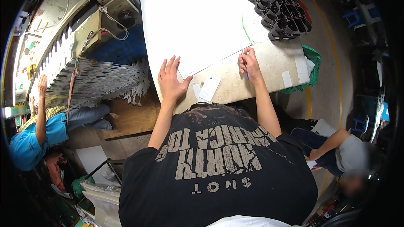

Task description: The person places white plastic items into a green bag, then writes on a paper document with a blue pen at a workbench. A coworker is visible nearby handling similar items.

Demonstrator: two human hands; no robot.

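A big white sheet covers most of the worktable. Spread fingers of my left hand rest flat on its near left corner. In my right hand a slim pen with a blue end is pinched, its tip at the sheet's near right corner. A green line curves up the sheet from there. Between my hands, on the table's near edge, lies a white rounded tag with a dark spot, possibly a phone.
Black honeycomb-like moulded parts are stacked at the table's far right. A green bag hangs beside its right edge. To the left, a person in blue works at a machine with white netting-like strips. Another person sits at right.
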